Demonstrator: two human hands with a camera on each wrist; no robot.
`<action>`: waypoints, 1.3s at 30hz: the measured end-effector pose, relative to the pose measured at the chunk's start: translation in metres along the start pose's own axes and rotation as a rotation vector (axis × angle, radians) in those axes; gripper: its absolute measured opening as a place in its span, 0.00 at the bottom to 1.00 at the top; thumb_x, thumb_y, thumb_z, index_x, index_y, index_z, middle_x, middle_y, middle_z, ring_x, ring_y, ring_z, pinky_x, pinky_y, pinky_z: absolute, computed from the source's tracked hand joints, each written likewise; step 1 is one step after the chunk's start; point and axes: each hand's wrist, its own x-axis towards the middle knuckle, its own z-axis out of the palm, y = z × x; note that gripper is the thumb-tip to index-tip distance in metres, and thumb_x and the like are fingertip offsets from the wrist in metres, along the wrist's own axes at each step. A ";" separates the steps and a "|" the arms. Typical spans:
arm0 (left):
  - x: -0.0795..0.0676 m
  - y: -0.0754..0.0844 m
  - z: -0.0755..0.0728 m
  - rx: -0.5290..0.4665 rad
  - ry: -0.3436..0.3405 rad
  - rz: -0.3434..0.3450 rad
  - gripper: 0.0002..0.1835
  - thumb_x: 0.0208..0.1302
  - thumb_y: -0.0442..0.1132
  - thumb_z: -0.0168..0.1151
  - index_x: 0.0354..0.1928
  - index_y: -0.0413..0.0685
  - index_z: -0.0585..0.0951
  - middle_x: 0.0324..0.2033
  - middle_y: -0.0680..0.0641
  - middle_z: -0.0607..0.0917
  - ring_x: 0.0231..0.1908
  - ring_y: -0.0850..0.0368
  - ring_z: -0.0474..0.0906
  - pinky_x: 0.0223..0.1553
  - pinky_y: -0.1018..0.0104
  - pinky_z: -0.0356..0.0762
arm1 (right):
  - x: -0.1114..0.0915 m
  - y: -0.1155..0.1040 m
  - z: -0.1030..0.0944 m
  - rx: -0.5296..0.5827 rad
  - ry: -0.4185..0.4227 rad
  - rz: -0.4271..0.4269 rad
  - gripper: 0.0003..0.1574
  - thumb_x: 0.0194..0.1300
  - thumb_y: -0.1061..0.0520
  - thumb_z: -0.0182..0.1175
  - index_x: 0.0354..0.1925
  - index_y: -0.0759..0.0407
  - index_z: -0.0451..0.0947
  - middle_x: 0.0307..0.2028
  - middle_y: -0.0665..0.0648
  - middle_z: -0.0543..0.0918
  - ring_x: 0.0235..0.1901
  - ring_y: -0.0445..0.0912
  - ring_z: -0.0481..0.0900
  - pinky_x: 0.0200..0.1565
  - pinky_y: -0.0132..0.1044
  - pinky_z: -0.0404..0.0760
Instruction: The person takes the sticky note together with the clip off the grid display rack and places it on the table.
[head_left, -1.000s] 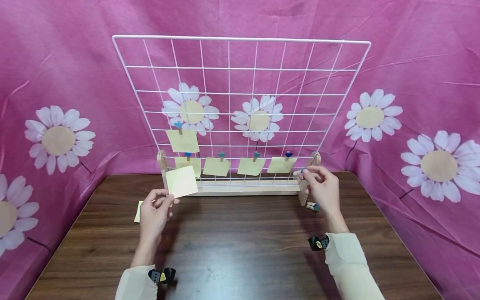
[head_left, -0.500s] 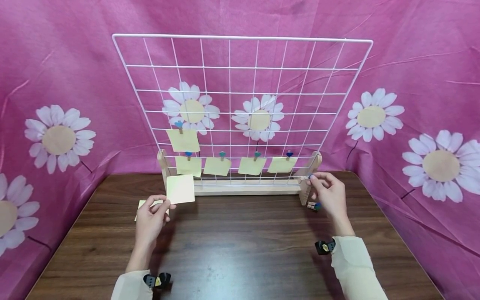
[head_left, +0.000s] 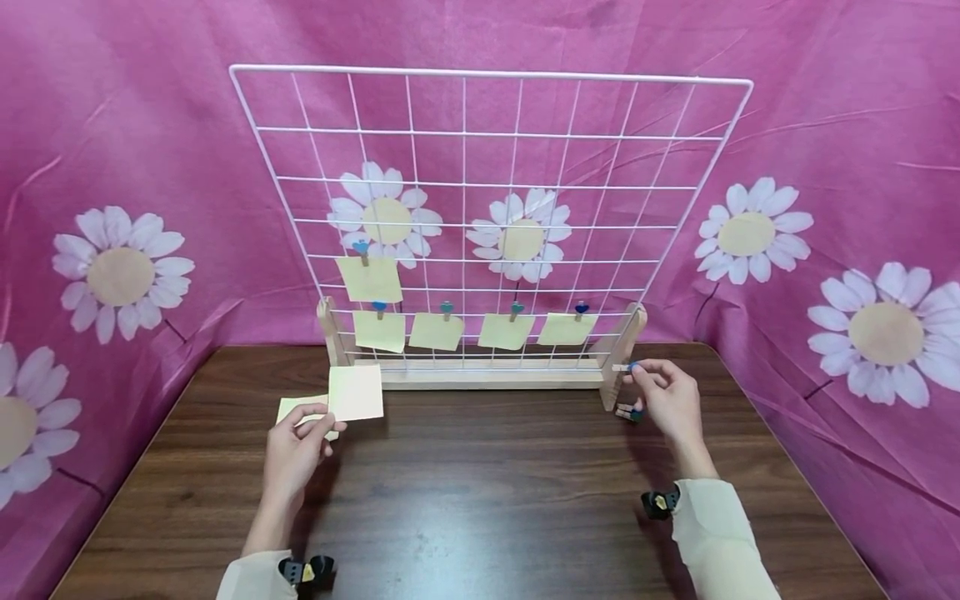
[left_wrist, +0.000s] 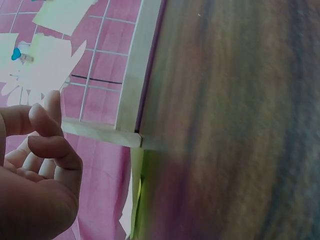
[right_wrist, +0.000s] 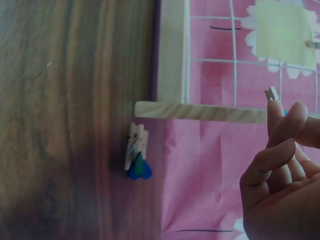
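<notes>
Left hand (head_left: 291, 457) pinching note (head_left: 356, 392), right hand (head_left: 673, 406) clothespin (head_left: 621, 367)

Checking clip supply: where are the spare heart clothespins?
Head view, right side: the spare heart clothespins lie on the table just beside the front end of the grid stand's right foot, near the right hand.

Brn wd tbl (head_left: 480, 483) | grid stand (head_left: 487, 380) | yel paper (head_left: 295, 404), L | pegs (head_left: 628, 413), R
</notes>
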 end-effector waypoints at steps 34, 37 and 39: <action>0.010 -0.024 0.002 0.171 -0.174 -0.108 0.13 0.69 0.31 0.59 0.52 0.32 0.76 0.29 0.46 0.90 0.17 0.61 0.73 0.17 0.73 0.63 | 0.013 0.053 -0.025 -0.086 -0.206 0.294 0.18 0.78 0.55 0.52 0.54 0.71 0.69 0.29 0.43 0.86 0.20 0.37 0.75 0.19 0.31 0.70; 0.011 -0.024 0.003 0.177 -0.177 -0.115 0.14 0.68 0.32 0.59 0.53 0.32 0.76 0.30 0.45 0.90 0.17 0.60 0.74 0.17 0.73 0.63 | 0.016 0.056 -0.025 -0.079 -0.214 0.305 0.17 0.78 0.56 0.52 0.52 0.70 0.71 0.28 0.44 0.85 0.20 0.38 0.73 0.18 0.31 0.68; 0.012 -0.024 0.004 0.182 -0.181 -0.114 0.15 0.68 0.32 0.59 0.53 0.32 0.76 0.31 0.45 0.90 0.17 0.60 0.75 0.17 0.73 0.63 | 0.018 0.058 -0.025 -0.079 -0.220 0.312 0.16 0.78 0.56 0.52 0.51 0.70 0.71 0.28 0.44 0.84 0.20 0.38 0.73 0.18 0.31 0.69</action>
